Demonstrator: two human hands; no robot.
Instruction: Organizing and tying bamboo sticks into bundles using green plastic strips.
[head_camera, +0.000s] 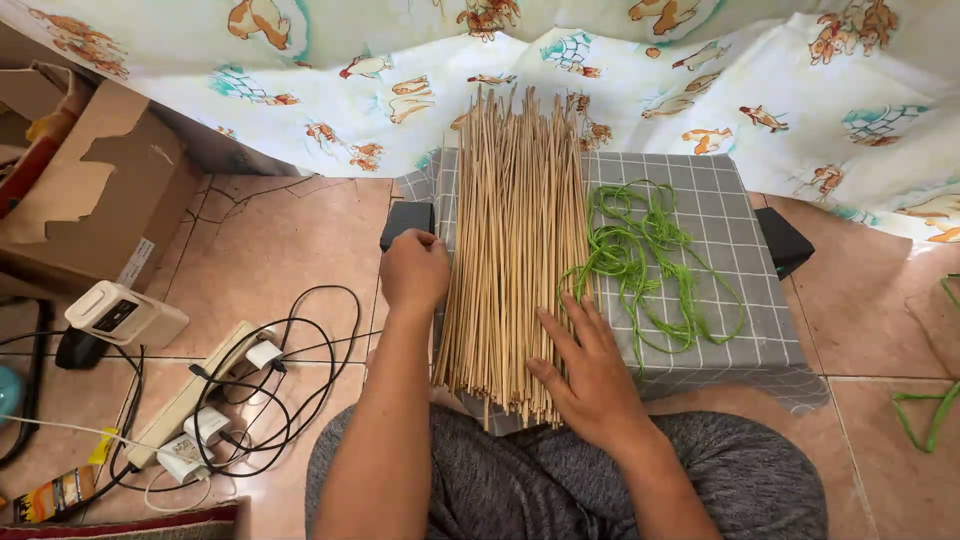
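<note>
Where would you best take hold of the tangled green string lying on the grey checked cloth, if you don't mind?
Probably pinch the tangled green string at its dense middle knot from above; it lies flat on the grey checked cloth, with loose loops trailing. The right hand is nearest.

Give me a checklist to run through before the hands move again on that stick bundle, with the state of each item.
1. Bundle of thin sticks lies on the grey checked cloth: ok.
2. Left hand rests at the bundle's left edge: ok.
3. Right hand lies flat on the sticks' near right part: ok.
4. Stick ends even: not ok, the near ends are ragged and overhang the cloth's edge.
5. Green string free of the sticks: cannot tell, one strand reaches the bundle's right edge.
6. Left hand gripping any stick: cannot tell.
</note>
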